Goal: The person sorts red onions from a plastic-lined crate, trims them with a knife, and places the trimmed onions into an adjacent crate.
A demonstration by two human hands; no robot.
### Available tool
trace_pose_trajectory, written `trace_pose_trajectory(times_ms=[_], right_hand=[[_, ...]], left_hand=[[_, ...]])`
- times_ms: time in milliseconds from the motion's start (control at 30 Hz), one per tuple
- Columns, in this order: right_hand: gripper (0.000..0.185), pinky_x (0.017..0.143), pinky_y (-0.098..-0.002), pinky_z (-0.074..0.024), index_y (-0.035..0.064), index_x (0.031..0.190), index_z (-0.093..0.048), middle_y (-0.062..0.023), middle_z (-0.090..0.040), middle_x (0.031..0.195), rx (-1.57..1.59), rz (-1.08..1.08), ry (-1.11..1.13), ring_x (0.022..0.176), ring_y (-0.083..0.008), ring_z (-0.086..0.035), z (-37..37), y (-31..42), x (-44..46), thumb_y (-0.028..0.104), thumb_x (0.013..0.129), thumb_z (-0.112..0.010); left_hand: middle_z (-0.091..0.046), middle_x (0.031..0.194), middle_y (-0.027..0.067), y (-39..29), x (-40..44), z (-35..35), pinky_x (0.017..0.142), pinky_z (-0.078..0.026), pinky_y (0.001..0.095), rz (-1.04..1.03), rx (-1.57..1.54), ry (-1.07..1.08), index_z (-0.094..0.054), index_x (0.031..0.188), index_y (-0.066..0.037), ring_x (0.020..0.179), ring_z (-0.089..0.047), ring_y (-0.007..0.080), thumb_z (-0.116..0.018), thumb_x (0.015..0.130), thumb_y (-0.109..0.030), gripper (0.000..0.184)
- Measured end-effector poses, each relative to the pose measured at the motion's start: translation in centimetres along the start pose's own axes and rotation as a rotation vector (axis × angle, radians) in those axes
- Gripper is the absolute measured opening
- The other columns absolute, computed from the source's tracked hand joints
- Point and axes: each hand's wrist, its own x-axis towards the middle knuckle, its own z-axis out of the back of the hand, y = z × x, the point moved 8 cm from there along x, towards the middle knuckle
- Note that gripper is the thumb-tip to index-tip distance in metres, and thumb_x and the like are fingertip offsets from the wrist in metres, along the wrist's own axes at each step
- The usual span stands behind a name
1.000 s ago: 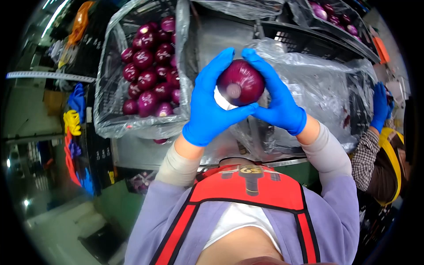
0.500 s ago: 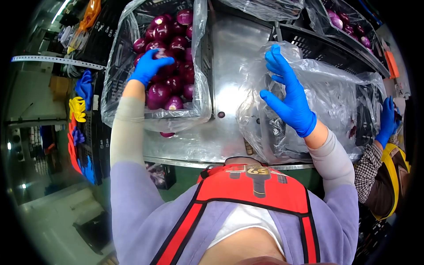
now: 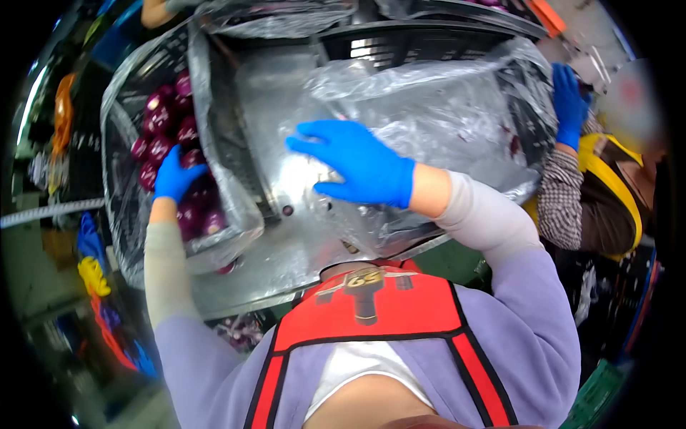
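My left hand point(image 3: 177, 176), in a blue glove, reaches into a black crate point(image 3: 246, 154) lined with clear plastic. Its thumb and fingers are spread over the shiny peeled red onions point(image 3: 158, 118) heaped there, and the onion right under the palm is partly hidden. My right hand point(image 3: 361, 161), gloved in blue too, hovers over the metal table point(image 3: 275, 89), its fingers stretched and thumb apart with nothing between them. Beside and beneath it lies a second crate lined with a crumpled clear plastic liner point(image 3: 443, 114).
A small dark round piece point(image 3: 287, 210) lies on the metal table. At right, a co-worker's blue-gloved hand point(image 3: 569, 107) is at the second crate's edge. Another person's arm point(image 3: 153, 13) shows at top left. Coloured gloves point(image 3: 93, 275) hang on the left.
The view has turned, shifting the crates leftward. My right hand has swung left from above the lined crate toward the table gap. My left hand stays over the onions.
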Motion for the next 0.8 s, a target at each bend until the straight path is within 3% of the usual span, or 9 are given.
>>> trace_pose_trajectory(times_ms=[133,167,200,233,300,433,567,700,800], right_hand=[[0.073,0.104,-0.0546,-0.0322,0.0135,0.141,-0.041,-0.0160,-0.046,0.136,-0.048,-0.037,0.158,0.124,-0.0333,-0.046,0.9,5.0,-1.7,0.030,0.076,-0.071],[0.075,0.104,-0.0551,-0.0318,0.0139,0.141,-0.040,-0.0154,-0.045,0.137,-0.037,-0.024,0.147,0.125,-0.0329,-0.045,1.6,6.3,-2.7,0.031,0.075,-0.072],[0.077,0.104,-0.0556,-0.0314,0.0143,0.142,-0.040,-0.0148,-0.044,0.138,-0.029,-0.013,0.140,0.126,-0.0324,-0.045,2.3,7.1,-3.8,0.031,0.074,-0.073],[0.077,0.104,-0.0556,-0.0314,0.0143,0.142,-0.040,-0.0148,-0.044,0.138,-0.047,-0.033,0.142,0.126,-0.0324,-0.045,2.7,7.4,-5.0,0.031,0.074,-0.073],[0.079,0.104,-0.0555,-0.0317,0.0148,0.142,-0.039,-0.0137,-0.042,0.141,-0.086,-0.210,0.125,0.125,-0.0326,-0.045,3.3,6.2,-7.5,0.030,0.073,-0.074],[0.077,0.101,-0.0494,-0.0374,0.0127,0.139,-0.041,-0.0151,-0.042,0.141,-0.090,-0.346,0.096,0.120,-0.0335,-0.048,2.0,4.1,-11.3,0.025,0.072,-0.075],[0.073,0.097,-0.0450,-0.0419,0.0119,0.138,-0.043,-0.0170,-0.043,0.139,0.018,-0.288,0.075,0.116,-0.0350,-0.051,1.5,4.8,-11.7,0.022,0.072,-0.074],[0.070,0.092,-0.0443,-0.0442,0.0108,0.137,-0.044,-0.0186,-0.044,0.138,0.042,-0.232,-0.014,0.112,-0.0368,-0.053,2.1,5.7,-11.7,0.018,0.073,-0.072],[0.068,0.094,-0.0455,-0.0431,0.0104,0.136,-0.046,-0.0186,-0.045,0.138,0.074,-0.251,-0.133,0.113,-0.0365,-0.053,3.4,5.8,-13.1,0.017,0.073,-0.072]], left_hand=[[-0.049,0.135,0.0251,-0.6,-0.7,2.3,0.104,-0.039,0.0379,0.043,0.015,-0.072,-0.040,0.137,0.006,0.125,-0.049,0.0331,-0.077,0.076,-0.041,0.086],[-0.049,0.135,0.0247,-4.2,-2.0,4.4,0.104,-0.039,0.0379,-0.006,0.020,-0.146,-0.042,0.136,0.006,0.125,-0.049,0.0321,-0.075,0.080,-0.037,0.078],[-0.051,0.134,0.0231,-5.7,-2.6,5.5,0.103,-0.039,0.0387,-0.106,-0.043,-0.210,-0.044,0.136,0.004,0.124,-0.050,0.0306,-0.073,0.082,-0.033,0.071],[-0.052,0.133,0.0194,-9.2,-4.2,6.5,0.102,-0.040,0.0375,-0.028,-0.212,-0.201,-0.046,0.135,0.001,0.123,-0.051,0.0279,-0.071,0.085,-0.026,0.062],[-0.053,0.133,0.0151,-14.6,-6.8,6.1,0.102,-0.040,0.0361,-0.045,-0.496,-0.026,-0.048,0.134,0.000,0.122,-0.052,0.0242,-0.069,0.085,-0.018,0.056],[-0.054,0.134,0.0108,-27.4,-11.1,3.5,0.103,-0.038,0.0366,-0.478,-0.726,0.168,-0.051,0.133,-0.002,0.122,-0.052,0.0241,-0.070,0.079,-0.008,0.057],[-0.049,0.138,0.0178,-34.4,-9.9,-0.6,0.108,-0.033,0.0417,-0.862,-0.415,0.033,-0.050,0.132,-0.001,0.128,-0.045,0.0326,-0.069,0.083,-0.022,0.057],[-0.046,0.139,0.0224,-35.7,-3.9,-4.0,0.108,-0.032,0.0425,-0.741,-0.075,-0.174,-0.042,0.137,0.002,0.129,-0.044,0.0353,-0.065,0.087,-0.034,0.065],[-0.046,0.137,0.0244,-34.0,1.6,-5.2,0.107,-0.034,0.0393,-0.641,-0.325,-0.236,-0.040,0.137,0.004,0.128,-0.044,0.0361,-0.064,0.088,-0.037,0.068]])
